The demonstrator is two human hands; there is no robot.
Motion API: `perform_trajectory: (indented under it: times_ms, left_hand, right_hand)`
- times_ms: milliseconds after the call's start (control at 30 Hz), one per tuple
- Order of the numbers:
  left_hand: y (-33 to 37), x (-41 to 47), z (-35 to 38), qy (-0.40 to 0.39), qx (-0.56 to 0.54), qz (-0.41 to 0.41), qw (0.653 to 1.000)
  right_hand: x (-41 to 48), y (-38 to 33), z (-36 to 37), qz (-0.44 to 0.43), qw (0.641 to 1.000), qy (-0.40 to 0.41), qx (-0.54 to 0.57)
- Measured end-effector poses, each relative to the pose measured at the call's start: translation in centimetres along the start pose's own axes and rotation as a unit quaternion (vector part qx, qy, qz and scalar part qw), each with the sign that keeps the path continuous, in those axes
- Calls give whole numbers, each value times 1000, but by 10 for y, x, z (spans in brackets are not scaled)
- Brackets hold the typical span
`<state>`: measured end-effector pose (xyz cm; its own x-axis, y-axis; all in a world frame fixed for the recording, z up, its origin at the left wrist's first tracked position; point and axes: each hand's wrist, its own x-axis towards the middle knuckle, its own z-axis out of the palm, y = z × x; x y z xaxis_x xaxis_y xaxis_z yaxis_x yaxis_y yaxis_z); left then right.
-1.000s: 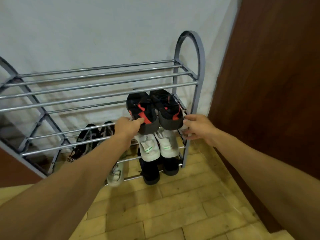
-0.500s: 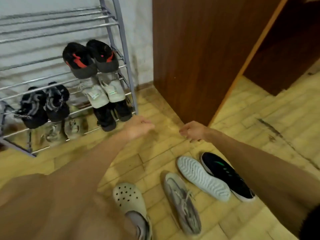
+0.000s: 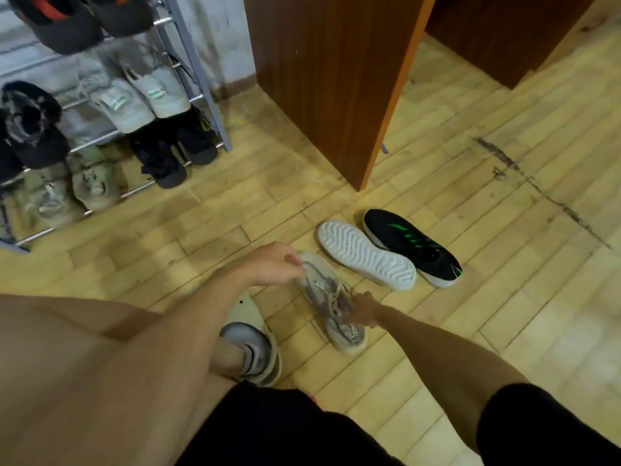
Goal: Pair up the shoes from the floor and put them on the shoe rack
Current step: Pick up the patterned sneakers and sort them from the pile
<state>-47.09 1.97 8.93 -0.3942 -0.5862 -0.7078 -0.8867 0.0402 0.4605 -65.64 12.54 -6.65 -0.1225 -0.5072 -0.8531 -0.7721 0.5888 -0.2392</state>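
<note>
1. Shoe rack [image 3: 215, 105], 10 o'clock: pairs already shelved toes-out.
2. My left hand [image 3: 268, 265]: pinching the toe end of the grey sneaker [image 3: 331, 306], I judge to lift it.
3. Grey sneaker, centre floor: knit, laced, pale sole.
4. My right hand [image 3: 363, 311]: clenched at its laces.
5. White-soled shoe [image 3: 366, 255], upturned, and black shoe [image 3: 413, 247], 2 o'clock: awaiting pairing.

Bare arms, black shorts [image 3: 285, 428], grey sock [image 3: 250, 349] in beige clog [image 3: 247, 314].

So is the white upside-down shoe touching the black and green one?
Touching. In the head view the upside-down white shoe lies right against the black and green shoe, with no floor visible between them.
</note>
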Motion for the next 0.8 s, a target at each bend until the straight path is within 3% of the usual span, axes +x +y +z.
perform_trajectory:
  times_ms: [100, 300, 500, 733, 800]
  left_hand:
    - [-12, 0, 0, 1, 3, -17, 1000]
    - [-13, -3, 6, -16, 9, -21, 1000]
    - [-15, -6, 6, -10, -11, -23, 1000]
    - [-17, -9, 7, 22, -29, -49, 998]
    - [-16, -13, -2, 68, -118, -81, 987]
  right_hand:
    - [8, 2, 20, 10, 999, 50, 10]
    - [9, -7, 26, 49, 996, 77, 18]
    - [0, -8, 21, 49, 989, 8, 136]
    - [-30, -53, -32, -100, 938, 25, 332]
    - [-42, -76, -59, -148, 923, 31, 353]
